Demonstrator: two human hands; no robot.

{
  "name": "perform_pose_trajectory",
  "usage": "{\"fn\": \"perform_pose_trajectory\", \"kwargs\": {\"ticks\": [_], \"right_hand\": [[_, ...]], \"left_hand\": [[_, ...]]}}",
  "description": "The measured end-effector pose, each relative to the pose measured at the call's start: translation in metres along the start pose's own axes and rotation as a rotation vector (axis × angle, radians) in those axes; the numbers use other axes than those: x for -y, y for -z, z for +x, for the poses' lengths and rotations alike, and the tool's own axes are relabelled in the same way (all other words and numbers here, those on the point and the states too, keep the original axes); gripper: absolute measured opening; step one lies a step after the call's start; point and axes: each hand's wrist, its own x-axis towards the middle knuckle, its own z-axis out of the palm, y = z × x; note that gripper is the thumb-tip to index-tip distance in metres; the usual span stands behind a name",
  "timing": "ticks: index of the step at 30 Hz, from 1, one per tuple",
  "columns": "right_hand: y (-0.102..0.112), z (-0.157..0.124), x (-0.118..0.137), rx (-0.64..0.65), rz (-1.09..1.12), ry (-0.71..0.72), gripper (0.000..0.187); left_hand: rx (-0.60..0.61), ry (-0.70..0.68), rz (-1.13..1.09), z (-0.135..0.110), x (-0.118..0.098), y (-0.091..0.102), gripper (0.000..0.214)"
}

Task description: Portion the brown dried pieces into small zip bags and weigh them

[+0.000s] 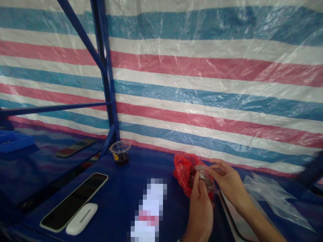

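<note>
At the right of centre a red plastic bag (182, 169) lies open on the blue table, with dark brown pieces (191, 176) showing inside. Over its mouth is a small clear plastic bag (204, 173) with brownish contents I cannot make out. My left hand (201, 210) comes up from below, its fingers closed on the near side of the clear bag. From the right, my right hand (228, 181) pinches the clear bag's edge between thumb and fingers. The fingers partly hide both bags.
Flat clear bags (275, 198) lie right of a silver flat device (248, 215). Leftward are a clear cup (121, 154) of dark liquid, a phone (75, 201), a white case (82, 218) and a blurred-out paper (150, 205). A blue frame post (107, 74) stands before striped sheeting (214, 70).
</note>
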Motion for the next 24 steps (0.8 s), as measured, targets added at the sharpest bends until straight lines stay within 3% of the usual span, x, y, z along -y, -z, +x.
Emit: {"fn": "perform_pose_trajectory", "kwargs": {"ticks": [4,8,12,17,20,24], "right_hand": [[0.015,-0.021,0.001,-0.099,0.090,0.127,0.050],[0.032,-0.032,0.007,-0.145,0.072,0.146,0.052],[0.071,-0.037,-0.004,-0.215,0.020,0.062,0.055],[0.119,-0.047,-0.044,-0.191,-0.116,-0.140,0.045],[0.127,-0.051,-0.055,-0.200,-0.314,-0.164,0.038],[0.130,-0.053,-0.050,-0.307,-0.587,-0.095,0.038]], "left_hand": [[0.033,-0.223,0.269,-0.021,-0.023,0.009,0.052],[0.119,-0.368,0.464,-0.027,-0.030,0.019,0.051],[0.106,-0.383,0.575,-0.028,-0.030,0.028,0.050],[0.084,-0.351,0.618,-0.027,-0.034,0.033,0.051],[0.084,-0.358,0.616,-0.025,-0.034,0.030,0.050],[0.110,-0.397,0.634,-0.026,-0.031,0.027,0.048]]}}
